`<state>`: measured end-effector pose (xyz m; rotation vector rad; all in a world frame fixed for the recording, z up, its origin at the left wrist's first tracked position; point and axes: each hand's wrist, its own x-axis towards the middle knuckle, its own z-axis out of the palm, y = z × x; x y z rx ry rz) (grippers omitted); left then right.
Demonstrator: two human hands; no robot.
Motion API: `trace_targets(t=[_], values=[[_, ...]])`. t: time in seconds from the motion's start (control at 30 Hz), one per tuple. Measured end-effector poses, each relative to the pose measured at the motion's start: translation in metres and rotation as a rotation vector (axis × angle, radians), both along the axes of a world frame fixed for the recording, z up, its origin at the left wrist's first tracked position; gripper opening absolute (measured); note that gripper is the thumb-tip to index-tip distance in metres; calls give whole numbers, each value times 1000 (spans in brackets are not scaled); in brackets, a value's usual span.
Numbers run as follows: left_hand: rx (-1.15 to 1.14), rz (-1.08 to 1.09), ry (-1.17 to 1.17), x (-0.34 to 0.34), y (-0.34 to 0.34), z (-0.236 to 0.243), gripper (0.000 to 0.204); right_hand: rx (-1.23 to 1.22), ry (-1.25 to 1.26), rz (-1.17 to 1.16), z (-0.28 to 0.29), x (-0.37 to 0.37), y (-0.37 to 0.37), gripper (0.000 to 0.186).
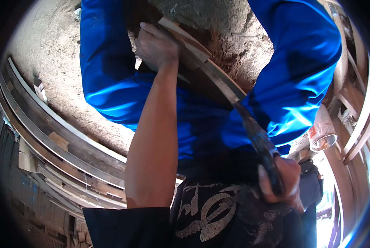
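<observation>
Tool (253, 128) — long, narrow, dark-handled; slanting across the lap, far end beside the wood (186, 39). Right hand (282, 180): closed round the handle, near the shirt. Left hand (158, 47): fingers curled at the wood — clasping or merely pressing, cannot tell. Blue trousers (296, 62): knees apart. Planks (63, 124): left, lengthwise. Container (323, 132): right, beyond the knee.
</observation>
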<state>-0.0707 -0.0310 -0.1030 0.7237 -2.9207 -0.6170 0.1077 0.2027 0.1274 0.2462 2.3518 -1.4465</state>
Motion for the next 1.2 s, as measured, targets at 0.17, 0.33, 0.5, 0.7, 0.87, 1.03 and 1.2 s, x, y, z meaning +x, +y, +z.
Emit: trace_targets(t=[0.17, 0.33, 0.5, 0.7, 0.87, 1.03, 1.2], values=[[46, -41, 6, -6, 18, 2, 56, -1, -129, 128, -11, -30, -13, 16], [54, -6, -47, -4, 11, 13, 59, -101, -85, 129, -10, -26, -5, 15], [-6, -36, -1, -2, 6, 12, 64, -44, 73, 214, 0, -5, 18, 17], [74, -13, 5, -4, 5, 8, 62, -187, -92, 82, -48, -40, -25, 17], [31, -13, -31, -5, 10, 17, 64, -37, 42, 72, -1, 10, 14, 14], [73, -66, -5, -4, 16, 7, 61, -136, -34, 53, -44, -48, -26, 15], [28, -23, -32, -3, 6, 12, 62, 22, 8, 51, -4, 12, 14, 19]])
